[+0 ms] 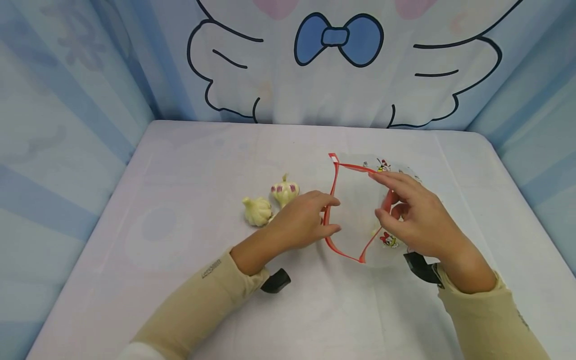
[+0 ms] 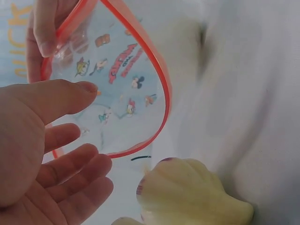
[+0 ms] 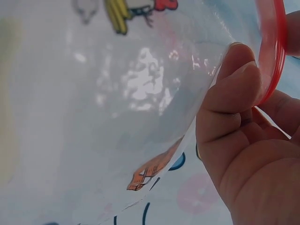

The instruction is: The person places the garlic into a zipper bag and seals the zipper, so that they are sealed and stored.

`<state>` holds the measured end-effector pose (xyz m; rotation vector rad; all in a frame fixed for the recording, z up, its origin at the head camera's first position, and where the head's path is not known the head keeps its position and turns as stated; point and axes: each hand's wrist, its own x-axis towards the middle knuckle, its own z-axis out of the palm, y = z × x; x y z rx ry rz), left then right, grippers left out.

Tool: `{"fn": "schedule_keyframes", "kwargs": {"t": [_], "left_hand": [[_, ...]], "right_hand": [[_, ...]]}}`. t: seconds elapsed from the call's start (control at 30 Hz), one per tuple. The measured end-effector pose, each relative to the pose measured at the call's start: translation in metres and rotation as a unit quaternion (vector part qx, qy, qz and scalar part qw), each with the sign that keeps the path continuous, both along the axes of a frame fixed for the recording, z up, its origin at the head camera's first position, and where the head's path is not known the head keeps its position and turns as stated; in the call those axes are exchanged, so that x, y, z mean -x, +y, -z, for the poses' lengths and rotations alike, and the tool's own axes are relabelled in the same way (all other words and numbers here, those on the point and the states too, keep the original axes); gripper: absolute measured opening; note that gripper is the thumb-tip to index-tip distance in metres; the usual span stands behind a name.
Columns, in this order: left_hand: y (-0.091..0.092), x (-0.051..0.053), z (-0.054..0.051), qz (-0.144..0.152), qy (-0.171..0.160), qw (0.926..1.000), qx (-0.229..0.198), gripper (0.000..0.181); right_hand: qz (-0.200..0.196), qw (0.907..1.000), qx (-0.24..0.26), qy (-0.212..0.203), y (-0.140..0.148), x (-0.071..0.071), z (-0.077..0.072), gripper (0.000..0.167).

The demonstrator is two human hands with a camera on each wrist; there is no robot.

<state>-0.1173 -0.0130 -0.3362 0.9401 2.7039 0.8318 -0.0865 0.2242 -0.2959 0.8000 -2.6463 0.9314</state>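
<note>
A clear zip pouch (image 1: 362, 257) with red edging and small cartoon prints has its mouth spread wide above the table. My right hand (image 1: 416, 215) grips the pouch's right side, some fingers curled at the red rim (image 3: 279, 51). At the left rim is my left hand (image 1: 306, 217), thumb and fingers apart and nothing pinched between them; whether it touches the rim is unclear. Behind that hand lie a garlic bulb with purple patches (image 1: 284, 191) and a paler garlic bulb (image 1: 257, 211). One garlic bulb (image 2: 187, 194) looms close below the pouch in the left wrist view.
A pale cloth covers the table (image 1: 180, 270). Behind it hangs a curtain with a blue bow (image 1: 335, 37), and blue-striped curtains (image 1: 58, 165) flank both sides. Dark wrist-camera mounts (image 1: 276, 281) stick out below the forearms.
</note>
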Motion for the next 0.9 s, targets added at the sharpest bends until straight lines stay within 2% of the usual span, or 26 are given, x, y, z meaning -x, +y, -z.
{"fn": "schedule_keyframes", "kwargs": {"t": [0.3, 0.77, 0.9], "left_hand": [[-0.015, -0.004, -0.002, -0.004, -0.04, 0.9977, -0.054, 0.055], [-0.039, -0.009, -0.002, -0.008, -0.01, 0.9966, -0.081, 0.051], [-0.047, -0.01, -0.001, -0.026, -0.023, 0.9962, -0.08, 0.052]], "right_hand": [[0.004, 1.0, -0.002, -0.005, 0.0, 0.0, 0.0, 0.065], [0.005, 0.9999, 0.002, -0.009, 0.0, -0.001, -0.001, 0.065], [0.003, 0.9999, 0.005, -0.01, 0.001, -0.001, -0.001, 0.065]]}}
